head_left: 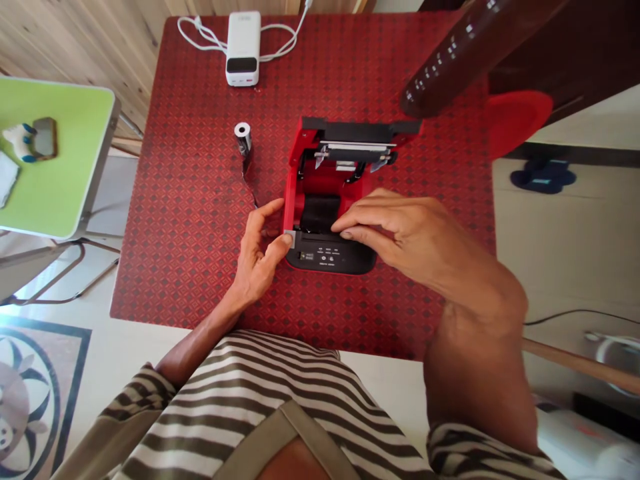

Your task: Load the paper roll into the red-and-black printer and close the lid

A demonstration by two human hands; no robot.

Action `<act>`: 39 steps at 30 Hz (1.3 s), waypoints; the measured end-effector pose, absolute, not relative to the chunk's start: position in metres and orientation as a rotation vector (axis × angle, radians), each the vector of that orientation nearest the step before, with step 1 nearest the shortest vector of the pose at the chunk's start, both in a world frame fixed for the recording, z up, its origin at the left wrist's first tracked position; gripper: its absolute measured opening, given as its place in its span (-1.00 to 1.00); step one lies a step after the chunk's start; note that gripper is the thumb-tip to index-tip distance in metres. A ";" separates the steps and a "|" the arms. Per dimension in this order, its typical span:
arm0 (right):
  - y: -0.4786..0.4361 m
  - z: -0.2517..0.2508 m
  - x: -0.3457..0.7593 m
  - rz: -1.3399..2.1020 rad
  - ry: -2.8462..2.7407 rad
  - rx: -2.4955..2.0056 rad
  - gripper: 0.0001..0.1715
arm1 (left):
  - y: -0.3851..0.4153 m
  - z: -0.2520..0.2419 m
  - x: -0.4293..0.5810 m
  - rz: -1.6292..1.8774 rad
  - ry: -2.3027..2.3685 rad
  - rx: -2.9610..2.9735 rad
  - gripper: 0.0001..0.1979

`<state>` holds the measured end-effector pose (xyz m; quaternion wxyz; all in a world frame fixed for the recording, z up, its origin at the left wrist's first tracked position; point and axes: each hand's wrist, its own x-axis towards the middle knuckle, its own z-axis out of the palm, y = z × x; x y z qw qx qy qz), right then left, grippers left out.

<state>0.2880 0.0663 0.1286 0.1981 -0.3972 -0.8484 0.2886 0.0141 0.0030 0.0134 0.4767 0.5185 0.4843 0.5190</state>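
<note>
A small red and black receipt printer lies in front of me with its lid raised. My left hand grips its left side, thumb on the front corner and fingers along the outer wall. Inside the open bay is a dark, smooth piece; I cannot tell whether it is paper or part of the printer. Over the right of the bay's front edge, my right hand has thumb and forefinger close together. What they hold, if anything, is hidden. A small paper roll with a dark loose strip stands left of the printer.
The printer rests on a table with a red patterned cover. A white power bank with a white cable lies at the back. A dark, shiny post-like object slants over the back right. A green table stands left.
</note>
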 end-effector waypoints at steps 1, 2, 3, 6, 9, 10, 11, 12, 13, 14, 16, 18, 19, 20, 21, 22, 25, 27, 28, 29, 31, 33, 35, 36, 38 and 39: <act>0.068 0.130 0.287 0.808 -2.384 -1.111 -0.63 | 0.003 0.013 0.014 1.264 1.184 1.275 -0.29; 0.069 0.131 0.286 0.802 -2.396 -1.106 -0.63 | 0.004 0.013 0.013 1.261 1.181 1.286 -0.30; 0.070 0.131 0.285 0.794 -2.410 -1.103 -0.63 | 0.005 0.013 0.012 1.261 1.176 1.298 -0.30; 0.069 0.129 0.280 0.758 -2.422 -1.107 -0.61 | 0.006 0.012 0.011 1.258 1.161 1.322 -0.32; 0.065 0.126 0.279 0.710 -2.357 -1.146 -0.65 | 0.005 0.011 0.012 1.254 1.172 1.319 -0.32; 0.064 0.125 0.279 0.694 -2.329 -1.161 -0.66 | 0.005 0.011 0.012 1.258 1.177 1.316 -0.32; 0.062 0.124 0.279 0.685 -2.307 -1.175 -0.68 | 0.004 0.012 0.013 1.265 1.185 1.320 -0.33; 0.060 0.123 0.280 0.677 -2.289 -1.183 -0.69 | 0.002 0.014 0.013 1.273 1.199 1.340 -0.33; 0.058 0.122 0.281 0.674 -2.278 -1.187 -0.69 | 0.001 0.017 0.012 1.280 1.221 1.379 -0.34; 0.057 0.120 0.281 0.673 -2.272 -1.184 -0.69 | 0.001 0.020 0.012 1.287 1.244 1.445 -0.34; 0.056 0.118 0.282 0.664 -2.269 -1.152 -0.68 | 0.000 0.030 0.010 1.295 1.266 1.631 -0.35; 0.057 0.115 0.283 0.658 -2.288 -1.106 -0.67 | 0.002 0.040 0.008 1.302 1.241 1.821 -0.36; 0.058 0.114 0.282 0.656 -2.303 -1.089 -0.66 | 0.003 0.044 0.008 1.306 1.227 1.892 -0.39; 0.060 0.114 0.282 0.649 -2.318 -1.081 -0.66 | 0.005 0.048 0.009 1.311 1.229 1.943 -0.42; 0.062 0.114 0.282 0.638 -2.331 -1.083 -0.67 | 0.006 0.050 0.010 1.315 1.250 1.979 -0.47; 0.064 0.114 0.281 0.627 -2.342 -1.092 -0.67 | 0.006 0.052 0.011 1.318 1.284 2.007 -0.53; 0.071 0.115 0.279 0.635 -2.411 -1.076 -0.60 | 0.006 0.054 0.015 1.307 1.374 2.070 -0.61; 0.074 0.115 0.276 0.658 -2.464 -1.051 -0.56 | 0.005 0.054 0.016 1.291 1.386 2.081 -0.62; 0.074 0.114 0.275 0.655 -2.468 -1.051 -0.56 | 0.005 0.054 0.015 1.279 1.382 2.069 -0.62; 0.074 0.114 0.274 0.638 -2.452 -1.064 -0.56 | 0.005 0.054 0.014 1.267 1.375 2.050 -0.62; 0.072 0.113 0.274 0.597 -2.378 -1.089 -0.57 | 0.007 0.054 0.011 1.236 1.353 2.013 -0.62; 0.068 0.115 0.276 0.593 -2.306 -1.092 -0.62 | 0.010 0.055 0.009 1.203 1.336 2.000 -0.61; 0.063 0.117 0.281 0.613 -2.249 -1.093 -0.68 | 0.015 0.057 0.009 1.187 1.327 2.013 -0.61; 0.060 0.117 0.283 0.620 -2.221 -1.107 -0.70 | 0.017 0.058 0.009 1.190 1.324 2.026 -0.63; 0.055 0.117 0.287 0.618 -2.161 -1.156 -0.70 | 0.020 0.060 0.011 1.208 1.313 2.061 -0.69; 0.053 0.116 0.288 0.613 -2.134 -1.177 -0.69 | 0.021 0.061 0.012 1.213 1.309 2.074 -0.73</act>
